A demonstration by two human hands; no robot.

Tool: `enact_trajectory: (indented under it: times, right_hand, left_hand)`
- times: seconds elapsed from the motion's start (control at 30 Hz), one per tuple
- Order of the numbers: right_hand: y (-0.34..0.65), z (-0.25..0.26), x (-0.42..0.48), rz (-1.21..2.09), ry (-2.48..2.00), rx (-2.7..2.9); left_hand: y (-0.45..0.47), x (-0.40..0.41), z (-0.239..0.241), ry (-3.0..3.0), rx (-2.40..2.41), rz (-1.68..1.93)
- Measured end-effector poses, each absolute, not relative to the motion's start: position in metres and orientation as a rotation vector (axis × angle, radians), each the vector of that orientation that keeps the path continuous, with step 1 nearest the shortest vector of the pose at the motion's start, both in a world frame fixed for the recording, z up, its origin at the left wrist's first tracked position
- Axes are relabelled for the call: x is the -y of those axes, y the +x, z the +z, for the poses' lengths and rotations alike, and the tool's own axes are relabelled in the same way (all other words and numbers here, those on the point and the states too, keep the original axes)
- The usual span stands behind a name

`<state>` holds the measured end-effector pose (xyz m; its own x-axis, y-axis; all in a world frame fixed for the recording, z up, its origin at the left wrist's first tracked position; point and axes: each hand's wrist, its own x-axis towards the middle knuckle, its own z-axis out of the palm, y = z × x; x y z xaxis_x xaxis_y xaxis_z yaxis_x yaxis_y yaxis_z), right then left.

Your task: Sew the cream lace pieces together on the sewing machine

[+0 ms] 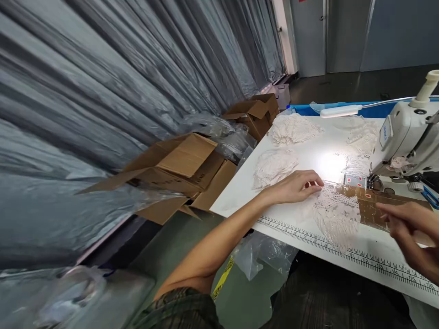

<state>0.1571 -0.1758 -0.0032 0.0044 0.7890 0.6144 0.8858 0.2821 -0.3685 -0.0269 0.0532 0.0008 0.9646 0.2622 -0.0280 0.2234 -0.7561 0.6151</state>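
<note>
My left hand (297,186) lies on the white sewing table (240,192), fingers stretched out and resting on the edge of a white lace piece (336,214). The lace lies partly under a clear brown template strip (377,203) that runs toward the needle of the white sewing machine (404,137). My right hand (411,233) hovers over the right end of the strip, fingers loosely curled and blurred by motion; nothing shows in them. A printed ruler (343,249) runs along the table's near edge.
More lace pieces (291,128) lie in piles at the back of the table. Open cardboard boxes (181,169) and plastic bags stand on the floor to the left, against a grey plastic curtain (103,91). A lamp arm (343,110) reaches over the table.
</note>
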Motion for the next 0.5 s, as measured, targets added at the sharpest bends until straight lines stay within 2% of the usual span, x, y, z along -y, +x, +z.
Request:
enact_trajectory:
  times: [0.13, 0.3, 0.5]
  right_hand:
    - [0.139, -0.030, 0.159, -0.086, -1.549, 1.956]
    - [0.137, -0.052, 0.155, -0.113, -1.640, 2.134]
    - [0.147, -0.041, 0.176, -0.046, -1.707, 1.982]
  left_hand:
    - [-0.015, -0.062, -0.028, 2.524, -0.439, 0.081]
    - [0.008, -0.069, -0.034, 2.760, -0.660, 0.248]
    - [0.026, -0.050, -0.036, 2.658, -0.104, 0.183]
